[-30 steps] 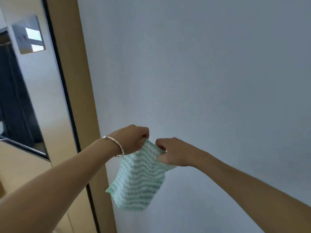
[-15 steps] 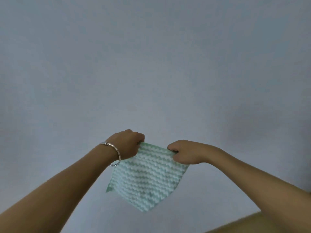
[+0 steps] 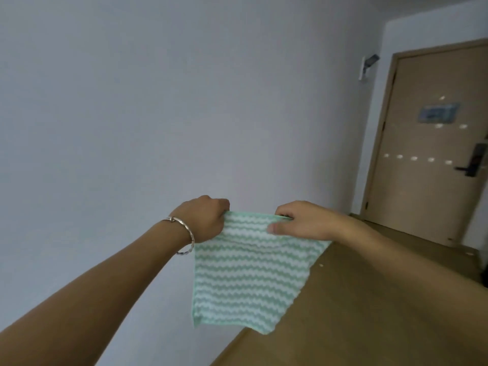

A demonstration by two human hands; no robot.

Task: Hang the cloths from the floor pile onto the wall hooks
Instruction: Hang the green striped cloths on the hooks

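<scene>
A green and white wavy-striped cloth [image 3: 245, 276] hangs in front of me, spread flat by its top edge. My left hand [image 3: 204, 220], with a silver bracelet on the wrist, grips the cloth's top left corner in a closed fist. My right hand [image 3: 303, 221] pinches the top right part of the edge, thumb on the near side. The cloth's lower part hangs free in front of the pale wall [image 3: 158, 114]. No wall hook shows near the cloth, and the floor pile is out of view.
A tan door [image 3: 422, 143] with a dark lever handle [image 3: 472, 161] and a blue sign stands at the far right. A small white fixture [image 3: 365, 66] is mounted on the wall beside it. Brown wooden floor [image 3: 369, 299] runs along the wall to the door.
The view has swung right, from a door frame on the left, along the bare wall, to the far door and floor. Both hands have spread the cloth wider while keeping hold.
</scene>
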